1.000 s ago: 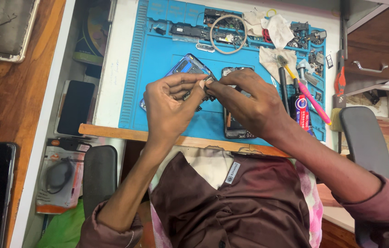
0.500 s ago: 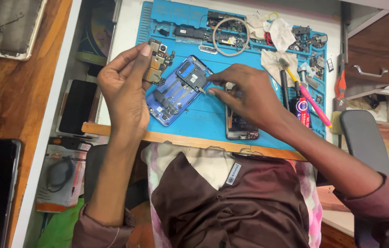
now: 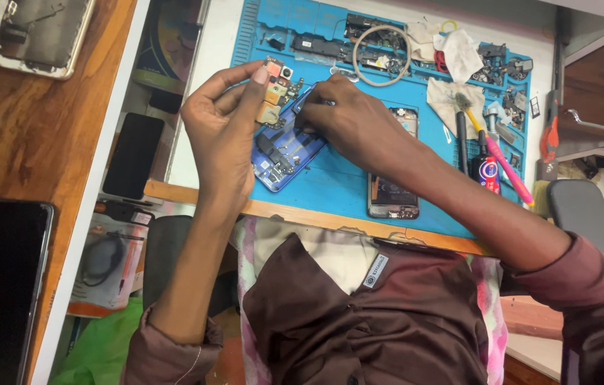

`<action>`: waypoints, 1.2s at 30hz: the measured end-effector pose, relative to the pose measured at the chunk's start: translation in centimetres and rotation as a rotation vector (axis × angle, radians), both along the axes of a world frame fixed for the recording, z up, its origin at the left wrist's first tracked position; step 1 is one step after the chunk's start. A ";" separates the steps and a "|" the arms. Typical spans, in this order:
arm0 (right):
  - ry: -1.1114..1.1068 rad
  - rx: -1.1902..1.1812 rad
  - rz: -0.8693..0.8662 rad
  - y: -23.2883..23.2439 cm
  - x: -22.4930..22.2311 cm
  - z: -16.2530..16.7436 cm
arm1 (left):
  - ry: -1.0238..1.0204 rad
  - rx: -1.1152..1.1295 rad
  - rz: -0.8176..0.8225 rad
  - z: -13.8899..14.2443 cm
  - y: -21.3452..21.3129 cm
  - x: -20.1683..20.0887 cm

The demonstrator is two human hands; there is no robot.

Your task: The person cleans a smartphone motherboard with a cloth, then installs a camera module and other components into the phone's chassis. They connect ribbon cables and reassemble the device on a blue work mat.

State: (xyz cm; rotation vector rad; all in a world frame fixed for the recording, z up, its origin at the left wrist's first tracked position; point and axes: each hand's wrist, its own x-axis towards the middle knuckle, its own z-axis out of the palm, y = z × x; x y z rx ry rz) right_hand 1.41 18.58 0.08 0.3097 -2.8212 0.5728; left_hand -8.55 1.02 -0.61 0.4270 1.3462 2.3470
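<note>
Head view: left hand (image 3: pixel 227 125) pinches a camera module (image 3: pixel 273 93); right hand (image 3: pixel 348 117) grip steadies the phone (image 3: pixel 287 146)—judged best kept flat at frame centre.

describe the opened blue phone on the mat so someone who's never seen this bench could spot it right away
Start at the big blue work mat on the white bench. Near its lower left, between the left hand and the right hand, lies the opened blue phone, tilted, its insides showing. Unlike the other opened phone, which lies straight with a dark frame further right, this one has a bright blue frame.
</note>
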 end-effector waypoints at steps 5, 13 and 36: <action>-0.058 -0.187 -0.109 0.6 0.6 1.2 | 0.022 -0.008 -0.026 0.0 0.2 0.4; -0.228 -0.948 -0.323 1.1 5.5 3.0 | -0.179 0.044 -0.259 0.3 0.9 1.8; 0.091 -0.917 -0.341 0.8 7.1 3.1 | 0.179 -0.047 -0.319 1.7 0.9 4.0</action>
